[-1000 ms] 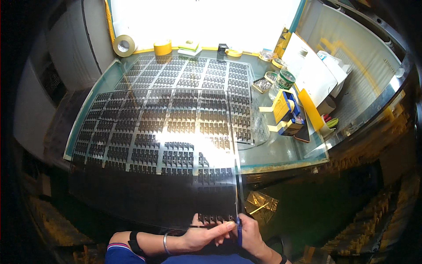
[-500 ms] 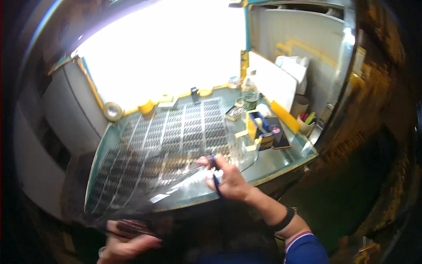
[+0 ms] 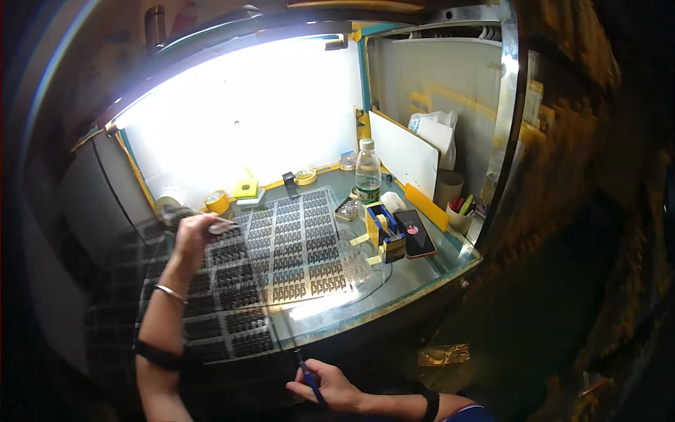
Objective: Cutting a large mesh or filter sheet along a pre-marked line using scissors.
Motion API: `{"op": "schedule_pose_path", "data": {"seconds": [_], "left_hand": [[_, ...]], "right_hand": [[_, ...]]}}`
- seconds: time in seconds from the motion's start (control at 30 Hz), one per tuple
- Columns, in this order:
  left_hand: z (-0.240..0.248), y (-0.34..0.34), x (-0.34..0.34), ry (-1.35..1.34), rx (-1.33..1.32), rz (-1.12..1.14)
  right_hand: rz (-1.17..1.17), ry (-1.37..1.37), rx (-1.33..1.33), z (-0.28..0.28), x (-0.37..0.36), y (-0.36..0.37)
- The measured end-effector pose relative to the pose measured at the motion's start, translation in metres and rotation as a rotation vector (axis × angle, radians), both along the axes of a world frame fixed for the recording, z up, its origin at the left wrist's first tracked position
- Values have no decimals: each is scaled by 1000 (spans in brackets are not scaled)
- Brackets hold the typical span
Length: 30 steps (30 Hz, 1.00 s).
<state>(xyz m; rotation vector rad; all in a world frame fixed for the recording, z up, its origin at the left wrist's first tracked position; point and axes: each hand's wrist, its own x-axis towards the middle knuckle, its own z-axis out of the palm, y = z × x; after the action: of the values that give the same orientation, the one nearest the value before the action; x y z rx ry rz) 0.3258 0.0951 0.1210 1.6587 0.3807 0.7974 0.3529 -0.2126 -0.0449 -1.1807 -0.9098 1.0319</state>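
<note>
A see-through sheet [image 3: 235,299] with rows of small dark marks slants over the left of the bench, blurred on its left side. My left hand [image 3: 197,235] is closed at its far edge, with a whitish blurred bit at the fingertips. A second marked sheet [image 3: 320,235] lies flat on the bench to the right. Close to the bench's front edge, my right hand [image 3: 327,387] is closed round a slim blue pen-like tool [image 3: 309,380]. The tool's dark tip points up toward the lower right corner of the raised sheet; I cannot tell whether they touch.
On the right of the glass-topped bench [image 3: 422,278] are a tape dispenser [image 3: 387,235], a phone [image 3: 416,233], a bottle [image 3: 368,176] and a cup of pens [image 3: 460,213]. Tape rolls [image 3: 217,202] stand along the back, below a bright white panel [image 3: 246,119].
My left hand has swung from the lower left up over the bench, taking the sheet along. My right hand has dropped toward me with the blue tool. The view has shifted.
</note>
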Motion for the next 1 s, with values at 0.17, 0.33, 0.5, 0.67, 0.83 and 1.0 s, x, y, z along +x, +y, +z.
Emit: {"op": "schedule_pose_path", "data": {"seconds": [0.17,0.33,0.5,0.67,0.83,1.0], "left_hand": [[-52,-13,26,106,-37,39],[-53,-127,7,224,-17,-377],[-124,-215,-69,680,-403,-1057],[-202,-225,-86,345,-863,-460],[-194,-218,-58,190,-880,-114],[-197,-208,-47,125,-878,-61]], "right_hand": [[-190,100,-99,-20,13,-11],[-309,112,-86,-33,50,-5],[-304,179,-30,-19,41,8],[-395,-5,-101,-27,36,-2],[-134,-36,-174,-27,41,-55],[345,385,-377,-35,30,-91]]}}
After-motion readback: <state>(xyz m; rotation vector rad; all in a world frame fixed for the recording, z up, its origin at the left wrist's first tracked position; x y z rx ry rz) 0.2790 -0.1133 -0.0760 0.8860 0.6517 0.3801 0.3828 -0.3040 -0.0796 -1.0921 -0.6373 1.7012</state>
